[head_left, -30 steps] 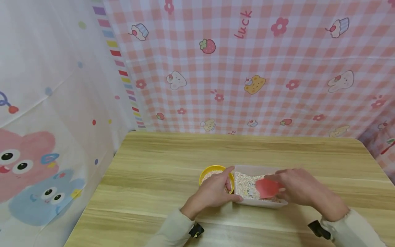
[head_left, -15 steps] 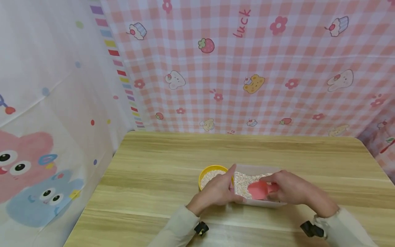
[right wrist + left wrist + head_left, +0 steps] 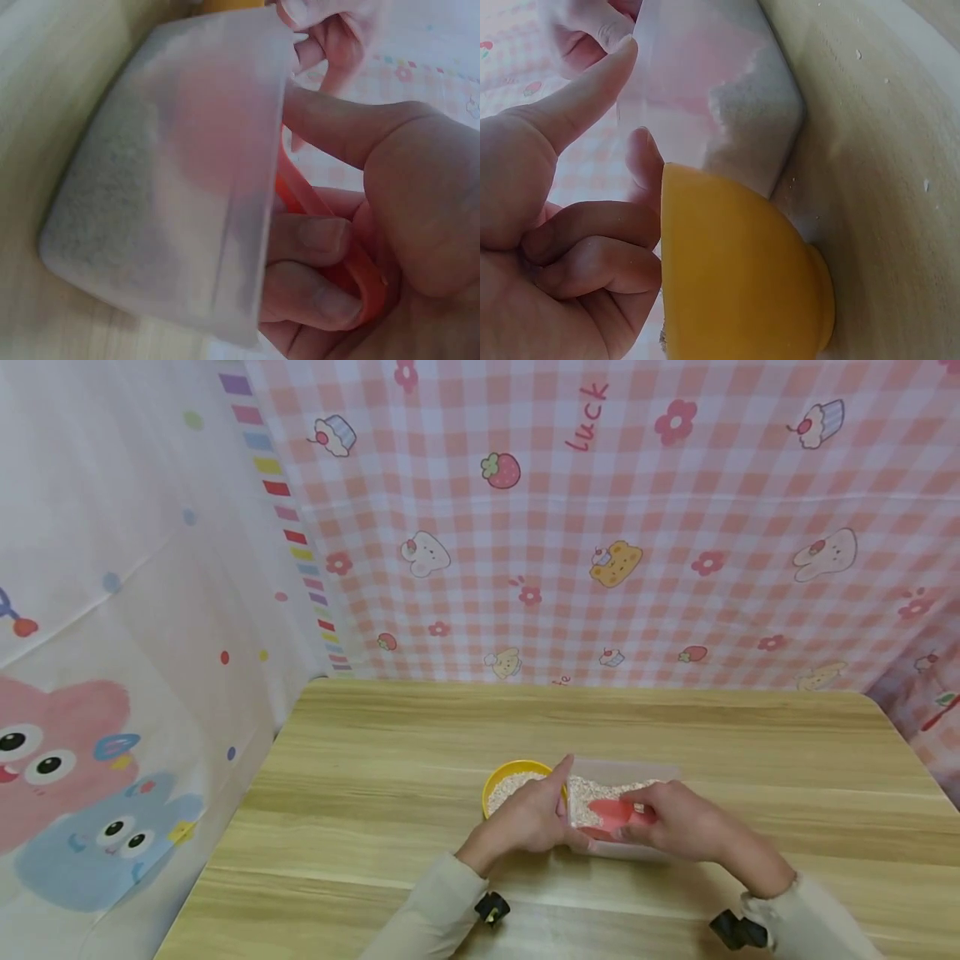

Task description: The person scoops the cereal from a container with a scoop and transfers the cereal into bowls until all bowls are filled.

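Note:
A translucent plastic box (image 3: 633, 852) of pale oat-like flakes (image 3: 587, 790) stands on the table. My right hand (image 3: 675, 823) grips a red scoop (image 3: 611, 811) by its handle; the blade is down inside the box, near its left end. In the right wrist view several fingers curl round the red handle (image 3: 367, 277). My left hand (image 3: 528, 817) holds the box's left end between thumb and index finger, the other fingers bent. Directly left of the box is a yellow bowl (image 3: 516, 766) of similar flakes, partly hidden under that hand. The left wrist view shows those bent fingers at the bowl's rim.
The wood-grain table (image 3: 375, 827) meets a pink checked cloth (image 3: 465, 610) at the back. A white printed cloth (image 3: 187, 635) hangs along the left side. A few loose flakes (image 3: 859, 54) lie on the tabletop in the left wrist view.
My right hand has moved left with the scoop, pushing it through the flakes toward the box's left end. The left hand has shifted slightly and keeps its hold on the box.

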`<action>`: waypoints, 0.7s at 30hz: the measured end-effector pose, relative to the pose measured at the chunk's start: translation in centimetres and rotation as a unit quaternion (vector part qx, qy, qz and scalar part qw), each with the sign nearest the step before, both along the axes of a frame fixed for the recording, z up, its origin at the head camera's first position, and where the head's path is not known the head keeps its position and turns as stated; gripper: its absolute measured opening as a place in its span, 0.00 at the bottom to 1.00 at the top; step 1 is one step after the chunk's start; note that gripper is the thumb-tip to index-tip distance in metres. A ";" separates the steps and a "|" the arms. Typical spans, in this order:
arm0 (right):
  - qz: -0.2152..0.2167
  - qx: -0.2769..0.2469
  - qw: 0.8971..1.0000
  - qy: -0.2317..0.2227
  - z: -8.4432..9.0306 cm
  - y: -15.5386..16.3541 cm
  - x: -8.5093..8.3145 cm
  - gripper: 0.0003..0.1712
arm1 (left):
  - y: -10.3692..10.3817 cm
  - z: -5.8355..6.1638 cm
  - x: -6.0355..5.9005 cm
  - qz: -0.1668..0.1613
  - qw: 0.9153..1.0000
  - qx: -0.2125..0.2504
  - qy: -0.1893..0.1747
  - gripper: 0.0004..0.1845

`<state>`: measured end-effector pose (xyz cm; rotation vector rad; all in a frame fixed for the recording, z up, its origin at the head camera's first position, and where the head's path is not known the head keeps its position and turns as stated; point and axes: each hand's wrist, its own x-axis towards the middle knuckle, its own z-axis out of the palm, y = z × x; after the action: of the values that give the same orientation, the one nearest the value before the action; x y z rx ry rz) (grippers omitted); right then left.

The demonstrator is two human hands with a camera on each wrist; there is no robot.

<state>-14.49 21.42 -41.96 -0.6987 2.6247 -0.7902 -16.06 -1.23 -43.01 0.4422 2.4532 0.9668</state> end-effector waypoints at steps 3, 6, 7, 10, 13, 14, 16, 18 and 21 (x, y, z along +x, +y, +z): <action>-0.018 0.008 1.000 -0.001 -0.1 -0.4 0.1 0.25 | 0.0 0.0 0.0 0.002 1.000 0.003 0.001 0.65; -0.033 0.017 0.999 0.002 -0.3 -0.5 0.1 0.25 | 0.1 0.1 0.0 0.007 1.000 0.006 -0.010 0.65; -0.037 0.020 0.999 0.004 -0.4 -0.6 0.1 0.25 | 0.1 0.1 0.1 0.009 1.000 0.007 -0.014 0.64; -0.050 0.022 0.998 0.003 -0.5 -0.7 0.0 0.26 | 0.1 0.1 0.1 0.010 1.000 0.009 -0.020 0.64; -0.056 0.023 0.998 0.009 -0.6 -0.8 -0.1 0.27 | 0.0 0.0 0.1 0.005 1.000 0.009 -0.009 0.63; -0.057 0.023 0.998 0.013 -0.6 -0.8 0.0 0.27 | 0.0 0.0 0.1 0.003 1.000 0.010 -0.004 0.63; -0.056 0.023 0.998 0.022 -0.7 -0.9 0.0 0.27 | -0.1 -0.1 0.1 0.000 1.000 0.010 0.003 0.63; -0.053 0.026 0.998 0.032 -0.8 -1.0 -0.1 0.27 | -0.1 -0.1 0.0 0.000 1.000 0.011 0.002 0.63; -0.053 0.037 0.997 0.049 -0.9 -1.1 -0.2 0.29 | 0.0 0.0 0.0 0.002 1.000 0.010 -0.006 0.63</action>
<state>-14.72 20.33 -42.86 -0.5979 2.7834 -0.7002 -16.04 -1.27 -43.05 0.4363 2.4370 0.9939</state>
